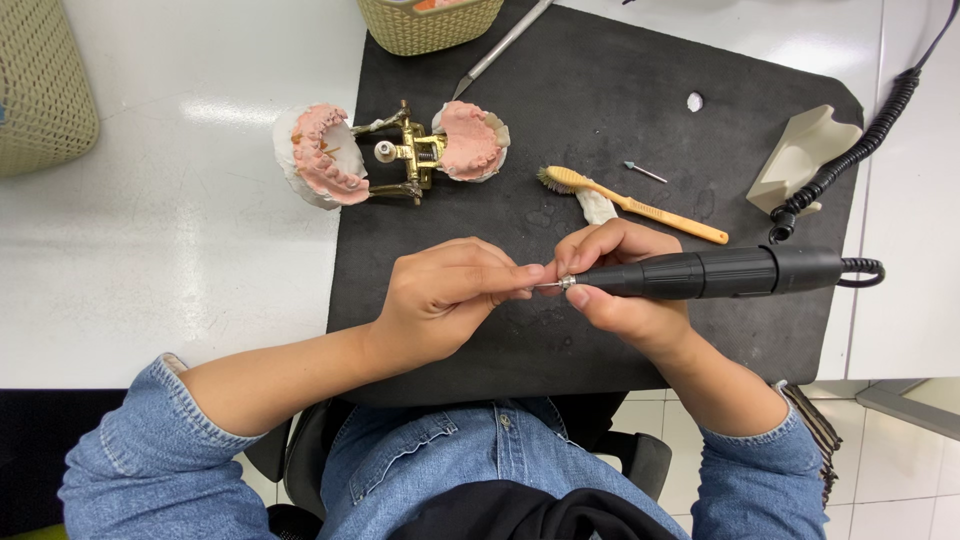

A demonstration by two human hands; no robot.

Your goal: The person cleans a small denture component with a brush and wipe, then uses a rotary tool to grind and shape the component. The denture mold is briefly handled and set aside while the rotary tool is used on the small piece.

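Over the near edge of the black mat (600, 120), the right hand (625, 285) is wrapped around a black rotary handpiece (700, 274) that lies level, its coiled cord (860, 130) trailing toward two o'clock. The left hand (445, 295) meets it from nine o'clock, fingertips (530, 272) pinched on the small metal bit (550, 286) at the tool's nose. Farther off at twelve o'clock lie an orange toothbrush (640, 205) and, toward eleven, an opened brass articulator with pink denture models (395, 150).

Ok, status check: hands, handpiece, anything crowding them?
Right hand grips black handpiece. Left hand pinches its bur tip. Orange toothbrush lies just beyond, apart.
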